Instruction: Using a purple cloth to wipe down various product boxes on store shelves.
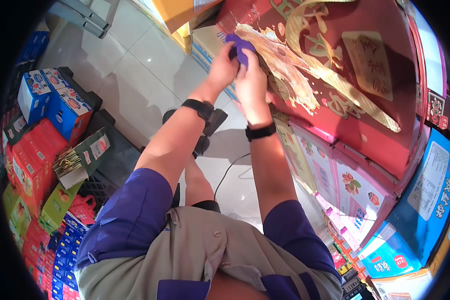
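Wiping noted | purple cloth at 12 o'clock, pressed on red gift box | left hand, right hand: each grip closed on cloth | judged soft, light; best bunched at its edge.

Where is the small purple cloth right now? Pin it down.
In the head view the small purple cloth sits top centre, gripped between the left hand and right hand, pressed against the upper-left corner of the large red gift box.
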Motion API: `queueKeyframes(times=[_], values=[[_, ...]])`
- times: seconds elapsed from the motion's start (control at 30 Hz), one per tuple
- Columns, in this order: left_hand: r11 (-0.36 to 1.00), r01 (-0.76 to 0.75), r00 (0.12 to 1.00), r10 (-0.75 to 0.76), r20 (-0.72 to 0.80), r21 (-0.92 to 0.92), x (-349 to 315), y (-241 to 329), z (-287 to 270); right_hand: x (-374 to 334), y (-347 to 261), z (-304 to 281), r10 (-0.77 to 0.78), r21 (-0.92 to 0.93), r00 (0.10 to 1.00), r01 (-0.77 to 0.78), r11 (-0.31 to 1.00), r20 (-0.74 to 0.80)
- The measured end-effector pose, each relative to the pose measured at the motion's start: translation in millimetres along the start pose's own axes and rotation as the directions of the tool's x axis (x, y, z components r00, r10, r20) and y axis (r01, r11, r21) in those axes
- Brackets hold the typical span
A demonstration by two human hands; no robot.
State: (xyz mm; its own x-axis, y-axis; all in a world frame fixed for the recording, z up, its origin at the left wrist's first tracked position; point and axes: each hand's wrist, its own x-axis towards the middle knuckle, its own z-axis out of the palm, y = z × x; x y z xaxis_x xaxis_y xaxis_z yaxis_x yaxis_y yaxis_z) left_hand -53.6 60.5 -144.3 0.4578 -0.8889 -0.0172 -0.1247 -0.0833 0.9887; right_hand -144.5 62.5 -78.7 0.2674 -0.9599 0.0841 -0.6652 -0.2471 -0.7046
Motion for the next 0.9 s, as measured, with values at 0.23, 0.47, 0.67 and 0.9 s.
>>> queueKeyframes(times=[0.23,0.47,0.67,0.9], values=[[0.963,0.260,0.898,-0.267,0.349,0.070,-56,17,43,-66,15,-53,0.092,-0.115,0.993,-0.101,0.988,-0.078],[0.957,0.284,0.837,-0.280,0.469,0.065,-34,13,30,-64,24,-50,0.089,-0.125,0.993,-0.098,0.987,-0.074],[0.942,0.333,0.942,-0.334,0.041,0.039,17,7,-3,5,9,12,-0.077,-0.141,0.997,0.075,0.987,-0.012],[0.984,0.161,0.916,-0.122,-0.381,0.071,70,-17,-38,76,-22,68,-0.034,0.035,0.993,0.030,0.999,0.113]])
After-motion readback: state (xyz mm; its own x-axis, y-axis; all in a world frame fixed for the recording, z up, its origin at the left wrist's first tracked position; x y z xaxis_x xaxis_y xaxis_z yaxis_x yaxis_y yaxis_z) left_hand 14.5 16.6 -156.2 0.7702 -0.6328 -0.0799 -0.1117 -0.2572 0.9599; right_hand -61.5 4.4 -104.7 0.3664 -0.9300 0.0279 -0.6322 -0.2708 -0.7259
